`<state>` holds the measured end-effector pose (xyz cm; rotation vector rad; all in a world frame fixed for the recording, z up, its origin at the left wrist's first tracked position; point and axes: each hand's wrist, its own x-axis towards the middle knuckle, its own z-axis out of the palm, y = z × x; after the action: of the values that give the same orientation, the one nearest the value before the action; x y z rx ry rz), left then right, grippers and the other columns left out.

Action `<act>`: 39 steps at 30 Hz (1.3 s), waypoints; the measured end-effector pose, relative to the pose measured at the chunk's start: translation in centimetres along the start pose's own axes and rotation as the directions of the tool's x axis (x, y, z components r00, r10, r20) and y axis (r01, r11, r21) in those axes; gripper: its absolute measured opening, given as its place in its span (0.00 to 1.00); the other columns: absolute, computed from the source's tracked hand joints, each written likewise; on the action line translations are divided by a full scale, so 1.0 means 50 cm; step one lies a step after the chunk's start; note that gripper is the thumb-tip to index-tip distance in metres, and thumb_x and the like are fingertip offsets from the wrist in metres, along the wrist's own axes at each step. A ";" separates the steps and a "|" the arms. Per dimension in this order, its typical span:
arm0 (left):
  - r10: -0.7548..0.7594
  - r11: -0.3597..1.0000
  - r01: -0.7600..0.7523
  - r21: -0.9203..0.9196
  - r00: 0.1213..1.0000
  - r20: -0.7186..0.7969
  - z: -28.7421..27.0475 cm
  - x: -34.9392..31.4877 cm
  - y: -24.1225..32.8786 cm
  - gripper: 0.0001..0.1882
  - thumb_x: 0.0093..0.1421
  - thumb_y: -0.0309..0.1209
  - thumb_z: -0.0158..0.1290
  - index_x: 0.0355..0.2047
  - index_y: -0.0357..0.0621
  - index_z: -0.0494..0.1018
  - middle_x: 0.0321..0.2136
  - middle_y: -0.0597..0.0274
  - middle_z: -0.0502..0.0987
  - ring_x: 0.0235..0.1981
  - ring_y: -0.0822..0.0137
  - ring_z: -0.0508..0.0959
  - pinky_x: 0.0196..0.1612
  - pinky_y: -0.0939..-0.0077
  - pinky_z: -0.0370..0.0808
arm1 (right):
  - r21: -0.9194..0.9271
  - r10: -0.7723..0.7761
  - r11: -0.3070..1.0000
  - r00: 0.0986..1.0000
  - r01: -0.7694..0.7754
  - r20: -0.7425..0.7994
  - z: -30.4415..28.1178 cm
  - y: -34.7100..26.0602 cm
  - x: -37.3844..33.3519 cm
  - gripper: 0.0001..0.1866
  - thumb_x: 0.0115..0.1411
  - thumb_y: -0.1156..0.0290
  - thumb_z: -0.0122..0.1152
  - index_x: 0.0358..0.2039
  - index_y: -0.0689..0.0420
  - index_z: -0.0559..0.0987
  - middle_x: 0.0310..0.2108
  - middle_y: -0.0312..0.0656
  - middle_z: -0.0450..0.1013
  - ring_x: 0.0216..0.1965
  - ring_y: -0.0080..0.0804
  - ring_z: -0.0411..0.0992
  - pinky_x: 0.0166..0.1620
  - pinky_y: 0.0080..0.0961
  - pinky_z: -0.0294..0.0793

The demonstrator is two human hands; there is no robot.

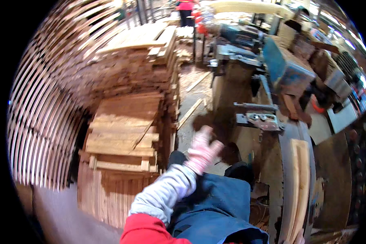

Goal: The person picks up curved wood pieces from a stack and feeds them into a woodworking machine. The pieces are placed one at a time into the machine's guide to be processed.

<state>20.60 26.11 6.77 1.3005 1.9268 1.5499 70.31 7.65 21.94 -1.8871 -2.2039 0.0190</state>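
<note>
My left hand (pixel 204 151), in a pink-and-white knitted glove with a grey and red sleeve, hangs in the air in front of my blue apron. Nothing is in it, and its somewhat blurred fingers are apart. Two pale wooden strips (pixel 299 179) lie side by side along the metal machine bed (pixel 284 142) at my right. Of my right hand (pixel 300 237) only a small part shows at the lower edge, closed against the near end of the strips; the rest is out of the picture.
A stack of wooden boards (pixel 122 140) stands left of me, with a larger pile (pixel 134 38) behind it. Slatted wood (pixel 40 122) rises at the far left. A metal fence and clamp (pixel 260 118) sit on the machine. Offcuts (pixel 190 114) litter the floor; a person (pixel 186 8) stands far off.
</note>
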 end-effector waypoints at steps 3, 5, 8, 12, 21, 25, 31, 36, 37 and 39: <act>-0.020 0.698 0.271 0.663 0.932 -0.361 -0.243 0.039 -0.216 0.48 0.57 0.54 0.57 0.70 0.38 0.54 0.68 0.43 0.59 0.68 0.43 0.59 0.71 0.51 0.53 | 0.071 -0.025 0.997 0.971 0.043 -0.237 0.036 -0.009 0.019 0.29 0.66 0.66 0.62 0.64 0.67 0.69 0.60 0.60 0.69 0.61 0.53 0.68 0.61 0.41 0.67; -0.243 0.202 0.599 0.775 0.797 -0.553 -0.370 0.041 -0.264 0.52 0.59 0.60 0.51 0.73 0.40 0.46 0.71 0.47 0.54 0.72 0.47 0.52 0.71 0.46 0.46 | 0.171 -0.024 0.979 0.902 0.108 -0.431 0.093 0.002 0.069 0.27 0.66 0.74 0.61 0.63 0.69 0.68 0.62 0.57 0.68 0.65 0.50 0.65 0.65 0.39 0.64; -0.697 0.145 0.674 0.724 0.589 -0.408 -0.425 0.041 -0.240 0.42 0.58 0.59 0.52 0.65 0.45 0.64 0.63 0.52 0.68 0.65 0.50 0.64 0.68 0.48 0.56 | 0.067 -0.087 0.989 0.884 0.132 -0.460 0.117 -0.009 0.242 0.26 0.66 0.71 0.59 0.62 0.69 0.70 0.60 0.58 0.70 0.61 0.56 0.68 0.62 0.42 0.68; -0.323 0.746 0.052 0.664 0.900 0.292 -0.288 -0.021 -0.174 0.29 0.58 0.52 0.57 0.54 0.48 0.76 0.48 0.51 0.78 0.51 0.46 0.77 0.55 0.56 0.73 | 0.383 -0.025 0.884 0.846 0.267 -0.532 0.216 -0.064 0.539 0.33 0.61 0.79 0.58 0.67 0.62 0.65 0.68 0.50 0.61 0.69 0.42 0.59 0.69 0.33 0.57; -0.358 0.814 0.573 -0.099 0.360 -0.861 -0.449 -0.070 -0.359 0.36 0.63 0.44 0.58 0.65 0.35 0.61 0.62 0.46 0.67 0.63 0.49 0.67 0.68 0.58 0.59 | 0.393 -0.187 0.843 0.884 0.368 -0.428 0.212 -0.098 0.537 0.32 0.63 0.81 0.51 0.69 0.63 0.62 0.69 0.49 0.60 0.69 0.42 0.58 0.70 0.34 0.54; -0.822 0.560 0.490 -0.668 0.228 -0.523 -0.665 -0.149 -0.585 0.32 0.64 0.49 0.56 0.62 0.43 0.67 0.58 0.57 0.73 0.59 0.52 0.72 0.64 0.56 0.67 | 0.146 -0.270 0.930 0.896 0.338 -0.353 0.173 0.021 0.296 0.30 0.56 0.85 0.56 0.61 0.62 0.72 0.63 0.50 0.68 0.64 0.46 0.64 0.65 0.37 0.61; -0.821 0.473 0.259 -0.842 0.477 -0.314 -0.698 -0.148 -0.546 0.44 0.59 0.59 0.54 0.68 0.45 0.61 0.64 0.55 0.67 0.64 0.54 0.65 0.66 0.51 0.60 | -0.171 -0.179 0.973 0.976 0.157 -0.120 0.026 -0.043 0.143 0.25 0.54 0.77 0.63 0.55 0.60 0.76 0.52 0.53 0.75 0.51 0.54 0.73 0.56 0.44 0.70; -0.788 0.570 0.284 -0.771 0.456 -0.415 -0.530 -0.141 -0.350 0.34 0.68 0.54 0.51 0.61 0.35 0.69 0.55 0.52 0.75 0.54 0.57 0.74 0.61 0.64 0.69 | -0.085 -0.333 0.942 0.878 0.325 -0.345 0.078 -0.063 0.319 0.24 0.47 0.83 0.63 0.47 0.56 0.79 0.46 0.48 0.75 0.47 0.50 0.73 0.50 0.43 0.72; -0.490 0.867 0.349 -0.356 0.730 -0.477 -0.548 -0.184 -0.379 0.33 0.68 0.53 0.51 0.59 0.35 0.70 0.53 0.53 0.76 0.53 0.56 0.75 0.60 0.63 0.70 | -0.033 -0.357 0.928 0.863 0.370 -0.357 0.095 -0.067 0.373 0.23 0.47 0.82 0.64 0.47 0.56 0.79 0.46 0.48 0.75 0.46 0.51 0.73 0.49 0.44 0.72; -0.758 0.627 0.470 -0.621 0.551 -0.349 -0.490 -0.162 -0.293 0.27 0.69 0.50 0.50 0.52 0.37 0.74 0.47 0.56 0.78 0.46 0.59 0.77 0.52 0.66 0.75 | -0.014 -0.393 0.907 0.836 0.420 -0.382 0.131 -0.086 0.470 0.22 0.48 0.81 0.64 0.47 0.56 0.80 0.46 0.48 0.76 0.45 0.52 0.74 0.49 0.44 0.73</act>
<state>0.43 5.48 -0.20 -0.1764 1.8193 1.9150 61.64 30.79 20.32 -1.2180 -2.2377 -0.3111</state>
